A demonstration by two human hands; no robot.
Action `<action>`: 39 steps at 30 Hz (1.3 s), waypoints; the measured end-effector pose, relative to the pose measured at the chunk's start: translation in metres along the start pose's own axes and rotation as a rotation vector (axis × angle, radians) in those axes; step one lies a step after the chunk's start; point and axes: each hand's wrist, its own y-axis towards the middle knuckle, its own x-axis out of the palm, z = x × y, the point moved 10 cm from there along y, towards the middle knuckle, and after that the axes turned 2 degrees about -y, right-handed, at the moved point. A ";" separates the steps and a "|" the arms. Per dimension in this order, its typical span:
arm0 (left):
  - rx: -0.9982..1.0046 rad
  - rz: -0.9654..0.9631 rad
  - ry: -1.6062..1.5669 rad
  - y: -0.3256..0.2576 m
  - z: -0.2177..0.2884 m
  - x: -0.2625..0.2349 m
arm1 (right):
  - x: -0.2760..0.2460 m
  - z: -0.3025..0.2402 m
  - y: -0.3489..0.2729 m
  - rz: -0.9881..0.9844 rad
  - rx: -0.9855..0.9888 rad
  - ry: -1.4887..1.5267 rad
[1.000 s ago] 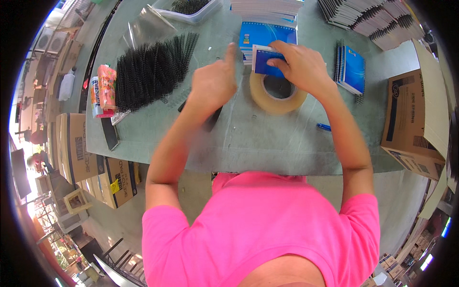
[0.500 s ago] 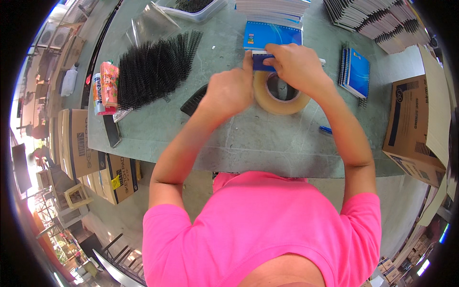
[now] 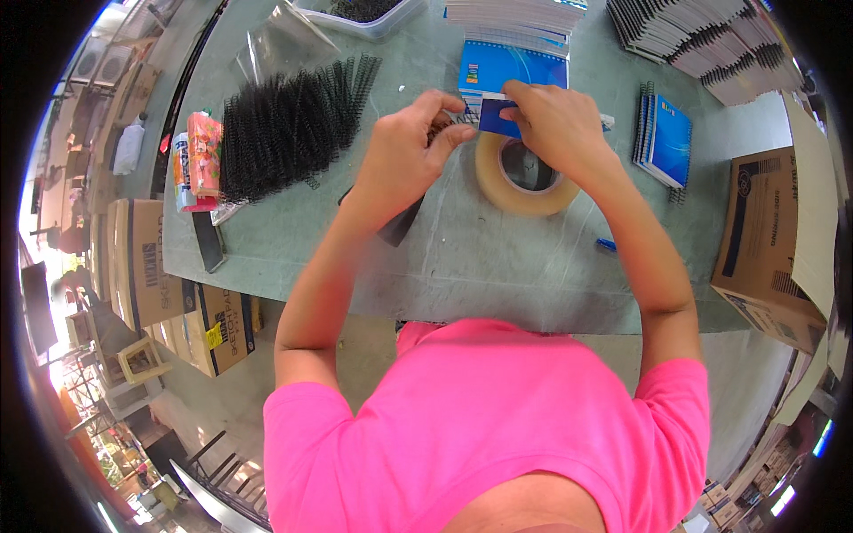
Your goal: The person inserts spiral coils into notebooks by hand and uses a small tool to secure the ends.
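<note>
My right hand (image 3: 560,129) pinches a small dark-blue-covered notebook (image 3: 496,119) at its right part, above a large roll of clear tape (image 3: 489,182). Just left of its edge, my left hand (image 3: 404,151) curls thumb and fingers around a black spiral binding coil (image 3: 461,119), one end of which points at the notebook. Behind both hands lies a blue notebook (image 3: 511,67) in front of a tall stack of pages (image 3: 515,18). Under my left wrist, a dark curved strip (image 3: 402,224) is partly hidden.
Many black coils (image 3: 284,133) lie in a heap at left, beside a pink packet (image 3: 205,153). A clear tub (image 3: 391,22) stands behind. Bound notebooks (image 3: 666,138), a blue pen (image 3: 606,244) and an open carton (image 3: 764,240) are at right.
My left hand has gone from a pointing finger at the notebook's edge to a curled grip on a coil, slightly further left. My right hand keeps its hold on the notebook.
</note>
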 end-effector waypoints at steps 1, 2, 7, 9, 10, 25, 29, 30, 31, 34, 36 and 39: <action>0.015 0.016 0.003 0.000 0.002 0.002 | -0.002 0.000 -0.001 0.016 0.000 0.028; 0.029 0.030 0.006 0.000 0.003 0.003 | -0.005 0.001 -0.001 0.024 0.006 0.095; 0.028 0.066 0.084 0.004 0.001 0.008 | -0.012 0.003 -0.003 0.027 0.047 0.247; 0.049 0.093 0.079 0.006 0.000 0.008 | -0.014 -0.001 -0.005 0.012 0.042 0.248; -0.006 0.067 0.075 0.008 -0.005 0.010 | -0.014 -0.001 -0.005 0.004 0.040 0.249; 0.141 -0.054 0.276 0.018 0.014 -0.006 | -0.028 -0.009 -0.008 0.327 -0.011 0.388; 0.186 -0.053 0.276 0.017 0.009 -0.011 | -0.022 -0.022 -0.008 0.216 -0.095 0.319; 0.290 0.054 0.252 0.016 0.022 -0.016 | -0.021 -0.022 -0.006 0.218 -0.079 0.318; 0.181 -0.042 0.247 0.020 0.011 -0.011 | -0.021 -0.020 -0.005 0.220 -0.064 0.318; 0.108 -0.129 0.305 0.021 0.003 -0.011 | -0.019 -0.014 -0.008 0.198 0.002 0.485; 0.407 0.073 0.437 0.012 0.034 -0.014 | -0.017 -0.016 -0.002 0.172 -0.028 0.443; 0.500 -0.134 0.697 -0.014 0.047 0.031 | -0.025 -0.013 -0.005 0.255 -0.033 0.408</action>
